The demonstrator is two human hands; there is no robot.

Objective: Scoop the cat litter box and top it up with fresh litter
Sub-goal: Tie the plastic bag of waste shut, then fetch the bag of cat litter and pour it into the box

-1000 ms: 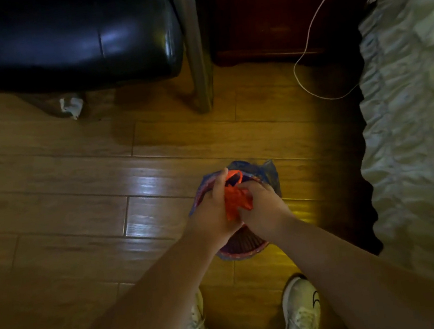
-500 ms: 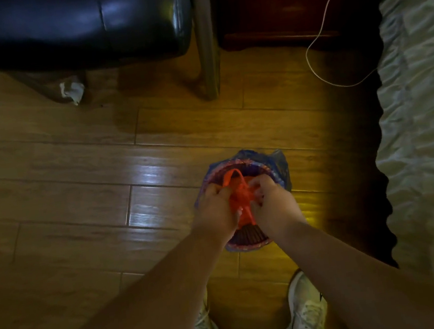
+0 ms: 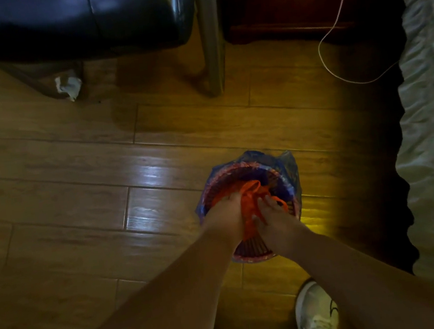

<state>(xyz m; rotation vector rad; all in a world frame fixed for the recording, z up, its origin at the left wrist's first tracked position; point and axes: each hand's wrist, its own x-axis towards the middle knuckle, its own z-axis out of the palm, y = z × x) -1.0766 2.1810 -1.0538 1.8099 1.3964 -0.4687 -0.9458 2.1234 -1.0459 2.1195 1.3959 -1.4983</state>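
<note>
A small slatted waste basket (image 3: 250,250) lined with a blue plastic bag (image 3: 288,168) stands on the wooden floor in front of my feet. An orange plastic bag (image 3: 250,203) sits in its mouth. My left hand (image 3: 226,216) grips the orange bag's left side, low inside the basket. My right hand (image 3: 272,219) pinches the bag's right side, with an orange handle loop beside its fingers. No litter box or scoop is in view.
A black leather seat (image 3: 72,21) and a chair leg (image 3: 211,43) stand at the far side. A crumpled tissue (image 3: 69,86) lies under the seat. A dark cabinet (image 3: 286,2), a white cable (image 3: 332,43) and a bed's ruffled cover (image 3: 433,126) fill the right. My white shoe (image 3: 315,315) is below.
Both hands have pushed the orange bag down from above the rim into the basket. The bag now spreads along the inner rim.
</note>
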